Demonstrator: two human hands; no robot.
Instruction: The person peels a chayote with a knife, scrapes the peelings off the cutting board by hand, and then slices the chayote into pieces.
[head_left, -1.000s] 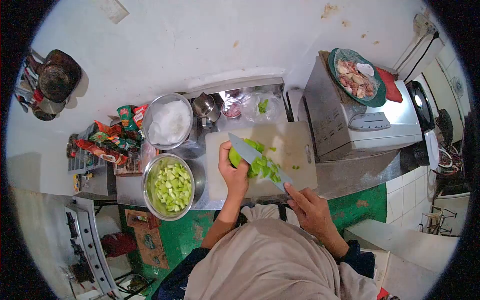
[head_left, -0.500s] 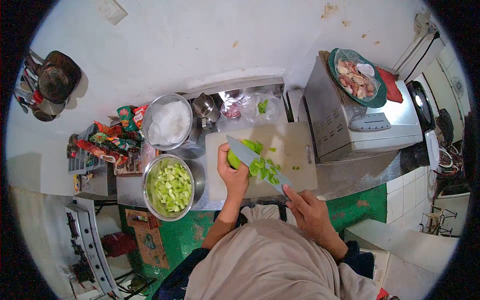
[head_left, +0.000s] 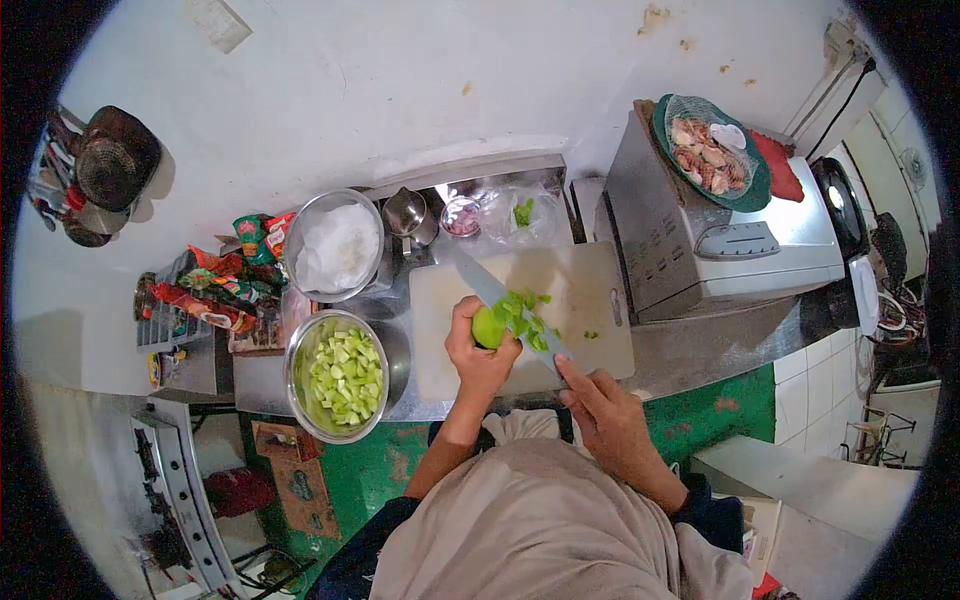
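Observation:
My left hand is closed around a green bell pepper, held over the left part of a white cutting board. In my right hand is the handle of a large kitchen knife. Its broad blade slants up and to the left across the board, right beside the pepper. Chopped green pieces lie along the blade and on the board around it; a few small bits sit farther right. Fingers partly hide the pepper.
Left of the board stand a metal bowl of pale green cubes and a bowl with a white plastic bag. A metal cup, a small dish and a clear bag are behind it. A silver oven is at right.
The knife blade has shifted slightly left and up, off the pepper's top to its side. My left hand has turned the pepper and moved a little down and right.

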